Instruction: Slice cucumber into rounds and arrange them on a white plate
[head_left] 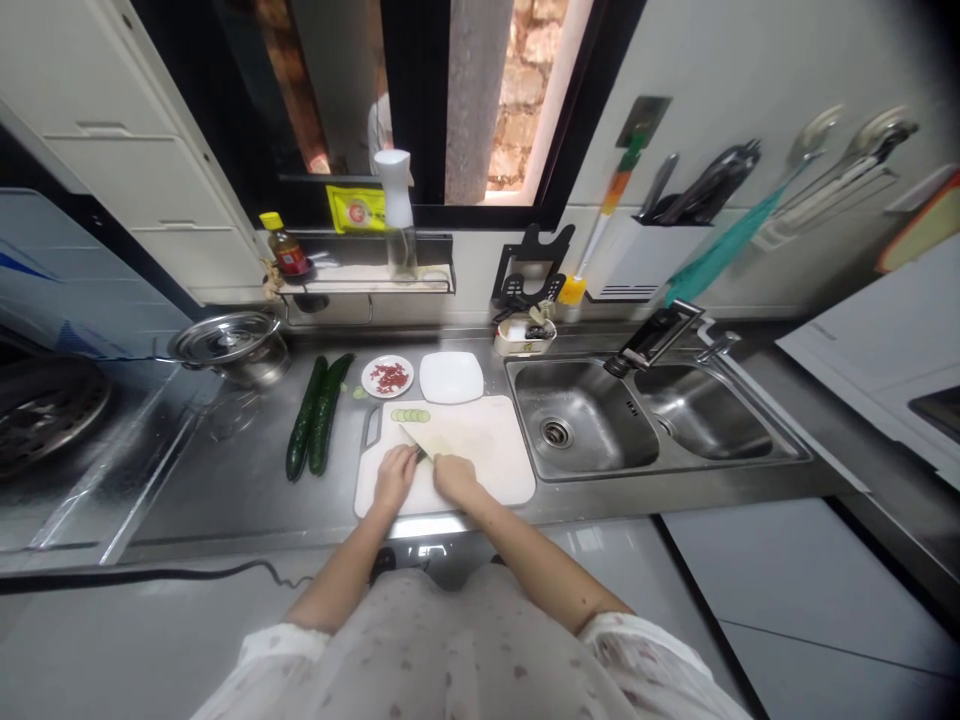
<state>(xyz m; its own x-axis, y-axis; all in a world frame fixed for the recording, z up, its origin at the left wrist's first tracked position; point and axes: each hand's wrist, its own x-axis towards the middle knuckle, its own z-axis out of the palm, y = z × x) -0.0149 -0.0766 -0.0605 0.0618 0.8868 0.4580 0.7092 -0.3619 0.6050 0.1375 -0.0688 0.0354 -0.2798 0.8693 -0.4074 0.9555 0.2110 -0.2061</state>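
Observation:
My right hand (456, 478) is closed round the handle of a kitchen knife (412, 434), its blade pointing up and left over the white cutting board (495, 460). Close beside the blade, my left hand (396, 474) grips a short dark green piece of cucumber (421, 454), mostly hidden by the fingers. Overlapping cucumber slices (411, 415) lie in a row near the board's far edge. Left of the board rest two whole cucumbers (315, 415). Behind it stand a small plate of chopped red pieces (388, 377) and a white square plate (451, 376).
A double steel sink (585, 410) with a black faucet (652, 338) is on the right. A lidded steel pot (232, 345) stands at the back left. The wall shelf (360, 282) holds a sauce bottle (285, 247) and a spray bottle (397, 215). A knife block (645, 255) hangs on the wall.

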